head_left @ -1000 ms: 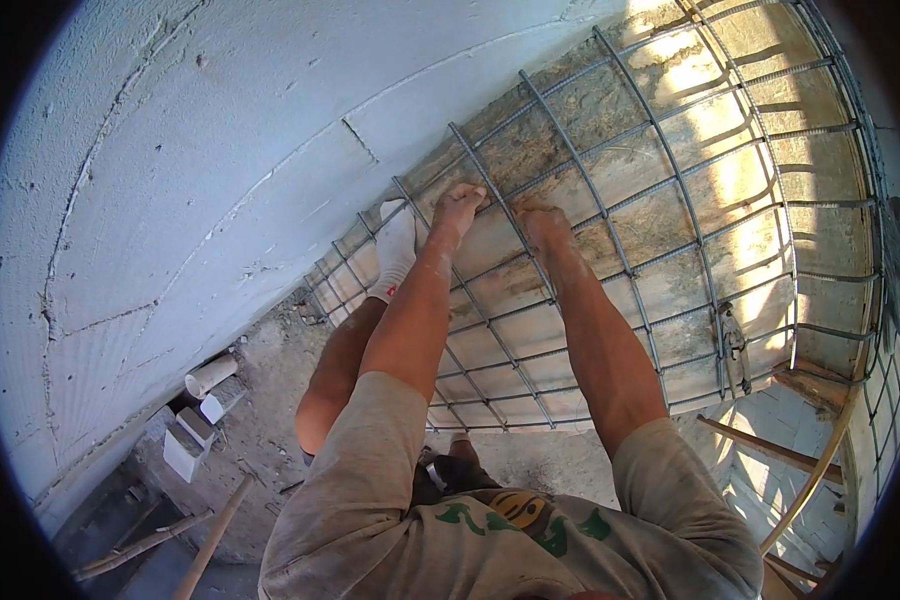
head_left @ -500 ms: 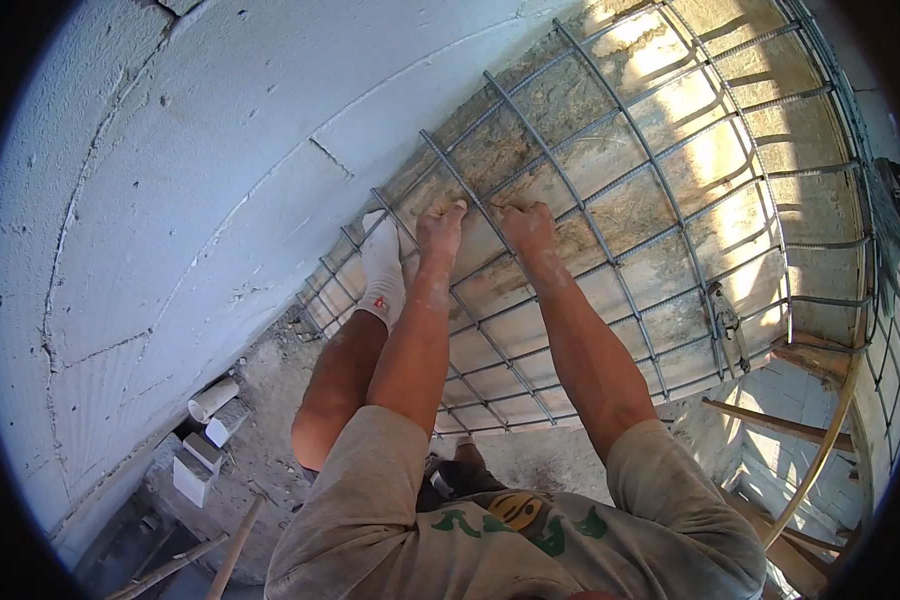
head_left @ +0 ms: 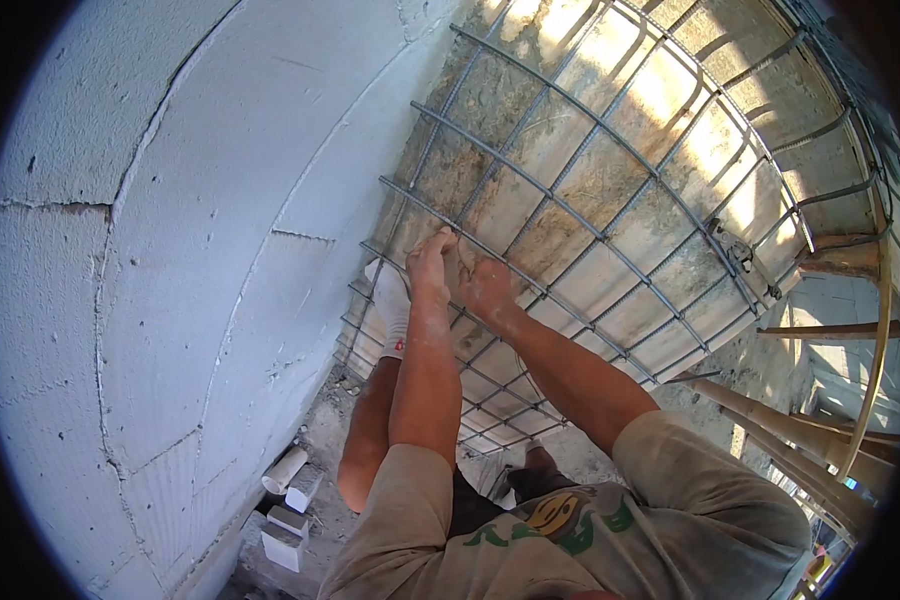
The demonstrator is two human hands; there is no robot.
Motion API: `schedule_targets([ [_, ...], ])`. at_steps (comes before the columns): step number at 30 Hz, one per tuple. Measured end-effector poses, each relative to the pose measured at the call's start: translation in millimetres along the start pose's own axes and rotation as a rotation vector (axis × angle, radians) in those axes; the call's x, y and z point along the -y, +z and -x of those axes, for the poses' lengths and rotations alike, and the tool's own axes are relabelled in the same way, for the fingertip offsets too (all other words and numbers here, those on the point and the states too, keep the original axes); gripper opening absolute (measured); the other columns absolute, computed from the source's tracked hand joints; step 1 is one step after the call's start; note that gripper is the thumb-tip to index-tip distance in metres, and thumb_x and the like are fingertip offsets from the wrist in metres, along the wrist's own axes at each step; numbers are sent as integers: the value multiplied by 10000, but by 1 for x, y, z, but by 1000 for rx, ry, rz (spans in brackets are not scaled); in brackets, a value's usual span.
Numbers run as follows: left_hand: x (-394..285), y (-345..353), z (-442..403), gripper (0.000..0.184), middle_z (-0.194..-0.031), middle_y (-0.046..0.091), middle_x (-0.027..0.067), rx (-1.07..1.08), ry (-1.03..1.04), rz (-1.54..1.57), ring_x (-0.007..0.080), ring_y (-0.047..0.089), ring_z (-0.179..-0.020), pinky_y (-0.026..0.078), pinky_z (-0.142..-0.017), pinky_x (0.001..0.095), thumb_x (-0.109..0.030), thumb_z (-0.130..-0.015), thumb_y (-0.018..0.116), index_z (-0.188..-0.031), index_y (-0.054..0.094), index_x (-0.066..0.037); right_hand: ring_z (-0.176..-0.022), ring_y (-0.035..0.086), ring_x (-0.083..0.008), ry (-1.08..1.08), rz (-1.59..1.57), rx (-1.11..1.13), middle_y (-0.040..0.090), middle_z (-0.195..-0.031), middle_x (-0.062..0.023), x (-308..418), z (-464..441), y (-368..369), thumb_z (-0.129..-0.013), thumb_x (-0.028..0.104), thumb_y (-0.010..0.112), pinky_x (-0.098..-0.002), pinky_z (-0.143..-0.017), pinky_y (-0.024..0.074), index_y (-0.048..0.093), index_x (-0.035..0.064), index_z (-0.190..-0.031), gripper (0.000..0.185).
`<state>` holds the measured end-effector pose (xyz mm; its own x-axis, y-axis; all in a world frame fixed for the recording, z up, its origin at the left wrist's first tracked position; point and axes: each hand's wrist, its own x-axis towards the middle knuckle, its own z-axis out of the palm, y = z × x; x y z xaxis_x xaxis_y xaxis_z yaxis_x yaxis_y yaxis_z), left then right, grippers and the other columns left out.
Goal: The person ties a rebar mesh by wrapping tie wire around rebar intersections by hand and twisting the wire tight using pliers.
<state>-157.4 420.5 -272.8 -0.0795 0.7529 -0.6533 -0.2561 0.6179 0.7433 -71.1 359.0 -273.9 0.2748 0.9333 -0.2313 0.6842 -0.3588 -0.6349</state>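
Two bare hands meet at the steel bar grid (head_left: 570, 210), which runs from the upper right of the frame to the lower centre over a stained, pale surface (head_left: 510, 225). Left hand (head_left: 431, 262) is raised at a bar near the grid's wall-side edge, fingers bent; right hand (head_left: 487, 285) is just beside it, knuckles up, fingers curled towards the same spot. Whether either is clenched on a bar or on something small cannot be determined, as the fingertips are partly hidden. A foot in a white sock (head_left: 394, 305) is next to the left forearm. One metal hand tool (head_left: 740, 255) lies against the grid at right. Pale block wall (head_left: 210, 220) occupies the left of the frame; a short white tube (head_left: 285, 470) and white block pieces (head_left: 284, 545) sit at lower left. Wooden poles (head_left: 790, 445) cross the lower right.
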Motion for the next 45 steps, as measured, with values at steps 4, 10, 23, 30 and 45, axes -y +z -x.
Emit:
schedule_targets([
  [4, -4, 0, -1, 195, -813, 671, 61, 38, 1, 12, 141, 613, -720, 457, -657, 268, -190, -748, 704, -837, 677, -18, -858, 623, -379, -9, 180, 138, 626, -915, -228, 16, 0, 2, -714, 142, 607, -426, -734, 517, 614, -48, -877, 250],
  [10, 0, -8, -28, 210, -798, 637, 60, 207, -112, -22, 150, 610, -712, 481, -593, 259, -151, -762, 713, -883, 646, 6, -745, 600, -412, -41, -30, 6, 602, -821, -249, 17, 4, 22, -760, 113, 551, -473, -650, 486, 549, -6, -1065, 328],
  [23, -3, -13, -14, 391, -802, 608, 48, 385, -256, -115, 172, 576, -728, 472, -664, 310, -428, -800, 687, -861, 599, -52, -888, 620, -375, 4, -8, 316, 604, -971, -241, 29, 25, 2, -801, 202, 559, -438, -751, 506, 553, -43, -1051, 350],
  [30, -8, -18, -26, 337, -668, 534, -33, 406, -301, -284, 27, 394, -500, 280, -394, 184, -449, -781, 697, -756, 570, -138, -985, 562, -358, -159, 0, -39, 549, -1110, -216, -48, 75, -153, -842, 149, 549, -408, -840, 472, 541, 33, -1172, 350],
  [45, -51, 13, -47, 374, -923, 687, 88, 407, 205, -1623, 288, 634, -939, 482, -840, 378, -474, -792, 553, -881, 717, -151, -1154, 429, -361, 138, 828, -373, 467, -1205, -181, -180, 102, -374, -663, -39, 518, -458, -998, 320, 394, 47, -1296, 650],
])
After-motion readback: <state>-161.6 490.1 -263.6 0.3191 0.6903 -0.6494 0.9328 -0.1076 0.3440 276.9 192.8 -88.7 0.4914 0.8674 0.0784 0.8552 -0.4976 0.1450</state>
